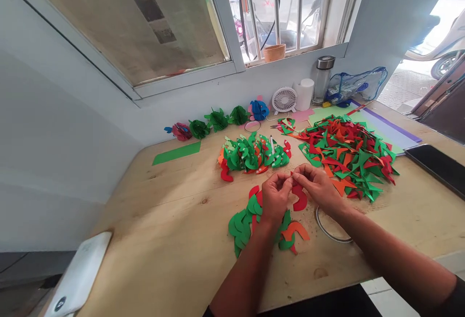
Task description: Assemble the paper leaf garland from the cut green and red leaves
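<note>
My left hand [276, 195] and my right hand [315, 184] meet over the wooden table, fingertips pinched together on a red curved paper cutout [300, 198]. Its rounded part hangs below my fingers, and its top is partly hidden by them. Under my left forearm lies a pile of green paper cutouts [241, 226] with some red ones mixed in. An orange curved paper piece [296, 230] rests at that pile's right side. Just beyond my hands sits another heap of green, red and orange cutouts [250, 154], some bearing small white squares.
A large heap of paper scraps [352, 157] is at the right, near a black phone [438, 166]. A tape roll [321, 227] lies by my right wrist. Along the wall stand paper flowers [218, 120], a small fan [284, 100] and a glass bottle [322, 82]. A white device [82, 273] is at left.
</note>
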A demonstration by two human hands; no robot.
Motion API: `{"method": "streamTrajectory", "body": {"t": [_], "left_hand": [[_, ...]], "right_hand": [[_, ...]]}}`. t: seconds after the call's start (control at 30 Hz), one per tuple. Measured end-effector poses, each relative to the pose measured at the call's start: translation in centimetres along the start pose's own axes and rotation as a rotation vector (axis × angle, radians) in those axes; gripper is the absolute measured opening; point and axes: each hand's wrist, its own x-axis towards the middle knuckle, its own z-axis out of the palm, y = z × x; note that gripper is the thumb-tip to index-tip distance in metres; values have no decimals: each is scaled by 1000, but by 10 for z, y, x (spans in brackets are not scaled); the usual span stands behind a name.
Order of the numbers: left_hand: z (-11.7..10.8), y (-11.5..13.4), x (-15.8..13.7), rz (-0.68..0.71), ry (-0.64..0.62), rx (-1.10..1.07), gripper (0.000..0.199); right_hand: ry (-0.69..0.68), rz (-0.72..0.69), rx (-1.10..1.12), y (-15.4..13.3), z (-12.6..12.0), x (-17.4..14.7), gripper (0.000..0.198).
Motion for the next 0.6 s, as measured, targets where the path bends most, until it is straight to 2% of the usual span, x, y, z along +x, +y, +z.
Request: {"method": "streamTrajectory", "body": {"t": [0.13, 0.4, 0.5, 0.6], "left_hand": [[-1, -2, -1, -48, -8, -15, 20], [-2, -5, 1, -9, -26, 15, 23], [-2, -4, 0, -12, -10, 25, 25], [0, -2, -1, -40, -28, 13, 27]], "right_hand": [[-12, 2, 24, -1, 0, 1, 30], [-20, -23, -7, 2, -3, 3, 30], [-59, -42, -35, 7, -6, 5, 30], [-36, -57, -69, 8, -9, 5, 28]]}}
